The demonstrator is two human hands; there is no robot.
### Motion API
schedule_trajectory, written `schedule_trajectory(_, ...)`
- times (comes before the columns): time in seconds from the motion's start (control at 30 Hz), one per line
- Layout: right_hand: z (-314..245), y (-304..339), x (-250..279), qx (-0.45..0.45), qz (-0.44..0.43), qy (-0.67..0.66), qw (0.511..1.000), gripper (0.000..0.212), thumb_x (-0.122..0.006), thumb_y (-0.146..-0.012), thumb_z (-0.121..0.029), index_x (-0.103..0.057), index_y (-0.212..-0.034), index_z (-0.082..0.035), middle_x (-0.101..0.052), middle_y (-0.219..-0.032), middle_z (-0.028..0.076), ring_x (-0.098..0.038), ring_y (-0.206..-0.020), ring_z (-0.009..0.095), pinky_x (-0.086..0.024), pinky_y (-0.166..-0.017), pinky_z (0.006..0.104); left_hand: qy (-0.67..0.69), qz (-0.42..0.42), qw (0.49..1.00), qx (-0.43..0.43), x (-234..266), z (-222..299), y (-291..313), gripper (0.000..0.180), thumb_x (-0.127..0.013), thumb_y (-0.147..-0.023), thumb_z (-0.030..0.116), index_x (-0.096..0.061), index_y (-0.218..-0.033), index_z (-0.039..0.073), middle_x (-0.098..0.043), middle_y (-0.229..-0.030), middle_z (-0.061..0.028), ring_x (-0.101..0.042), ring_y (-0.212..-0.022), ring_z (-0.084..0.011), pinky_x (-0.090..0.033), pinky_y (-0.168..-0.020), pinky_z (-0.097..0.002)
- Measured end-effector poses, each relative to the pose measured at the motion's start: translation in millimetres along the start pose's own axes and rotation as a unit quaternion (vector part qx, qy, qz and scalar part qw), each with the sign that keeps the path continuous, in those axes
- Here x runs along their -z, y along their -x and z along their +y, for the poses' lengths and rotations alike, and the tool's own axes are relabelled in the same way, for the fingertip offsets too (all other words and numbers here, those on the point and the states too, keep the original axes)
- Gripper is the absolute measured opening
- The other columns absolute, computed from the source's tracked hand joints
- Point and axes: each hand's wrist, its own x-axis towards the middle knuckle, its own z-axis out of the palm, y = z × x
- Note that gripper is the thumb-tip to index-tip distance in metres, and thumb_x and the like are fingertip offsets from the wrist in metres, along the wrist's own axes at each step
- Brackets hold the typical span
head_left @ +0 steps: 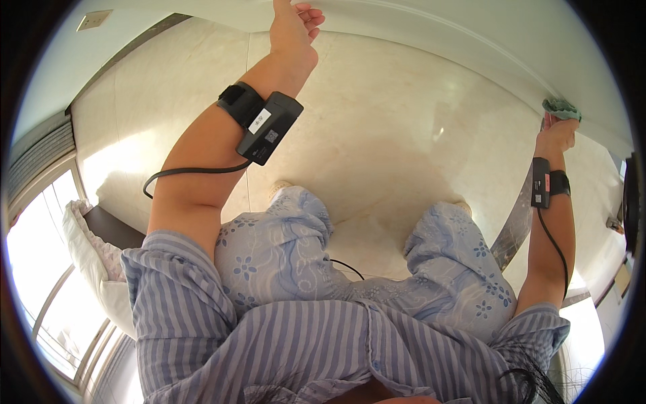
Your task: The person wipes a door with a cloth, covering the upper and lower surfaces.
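Note:
My left hand is at the upper edge of the view, against or close to a pale upright panel. Its fingers are loosely bent and apart, with nothing visible in them; part of the hand is cut off. Far to the right, my right hand grips a crumpled green cloth. The cloth is pressed against the lower part of the same panel. Each forearm wears a black strapped device, one on the left and one on the right, with a cable running from it.
Glossy beige floor tiles lie between my arms, with a dark strip at the right. A socket plate sits at the upper left. A bright window and white bedding-like fabric are on the left. My knees are bent and apart.

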Motion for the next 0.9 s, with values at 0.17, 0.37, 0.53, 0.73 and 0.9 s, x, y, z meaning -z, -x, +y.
schedule_trajectory(0.17,0.1,23.9,-10.1,-0.045,-0.032,-0.029,0.998,0.027,-0.044,-0.088,-0.024,-0.059,-0.093,-0.002,-0.063,-0.087,0.008,-0.06,-0.082,0.02,-0.049,-0.079,0.0296,0.001,0.009,1.0,0.003,8.7,8.3,-6.5,0.034,-0.052,-0.082,0.048,-0.052,-0.072,0.015,-0.056,-0.068,-0.0011,-0.054,-0.069,-0.0159,-0.037,-0.067,-0.028)
schedule_trajectory(0.37,34.2,56.6,-31.5,-0.051,-0.146,-0.034,0.987,0.02,-0.051,-0.085,-0.022,-0.058,-0.086,-0.003,-0.062,-0.085,0.007,-0.062,-0.079,0.017,-0.05,-0.073,0.0285,0.015,0.029,0.999,0.007,-0.3,12.0,-4.8,0.035,-0.051,-0.081,0.048,-0.051,-0.076,0.014,-0.057,-0.072,-0.0027,-0.054,-0.072,-0.0167,-0.037,-0.07,-0.0303)
schedule_trajectory(0.53,59.8,122.7,-85.3,-0.219,-0.254,-0.023,0.942,0.013,-0.056,-0.082,-0.014,-0.057,-0.082,-0.001,-0.06,-0.082,0.008,-0.059,-0.071,0.018,-0.052,-0.067,0.0286,0.009,0.032,0.999,0.009,-4.8,14.5,-3.2,0.037,-0.049,-0.082,0.049,-0.051,-0.078,0.012,-0.058,-0.074,-0.0033,-0.054,-0.073,-0.017,-0.037,-0.07,-0.03)
schedule_trajectory(0.73,88.2,196.2,-148.0,-0.338,-0.379,-0.019,0.861,0.018,-0.051,-0.088,-0.008,-0.05,-0.103,0.001,-0.056,-0.097,0.013,-0.057,-0.09,0.025,-0.047,-0.087,0.0357,0.016,0.026,1.0,0.002,-3.1,11.9,-7.3,0.039,-0.049,-0.082,0.05,-0.05,-0.078,0.011,-0.058,-0.074,-0.0033,-0.055,-0.072,-0.0164,-0.038,-0.069,-0.0295)
schedule_trajectory(0.9,86.3,257.5,-184.1,-0.402,-0.42,-0.078,0.81,0.023,-0.048,-0.087,-0.004,-0.046,-0.108,0.005,-0.051,-0.108,0.017,-0.05,-0.107,0.032,-0.041,-0.096,0.0412,0.022,0.046,0.999,-0.001,-8.7,18.1,1.2,0.04,-0.049,-0.083,0.05,-0.049,-0.078,0.011,-0.059,-0.074,-0.0036,-0.055,-0.071,-0.0163,-0.039,-0.069,-0.0298)
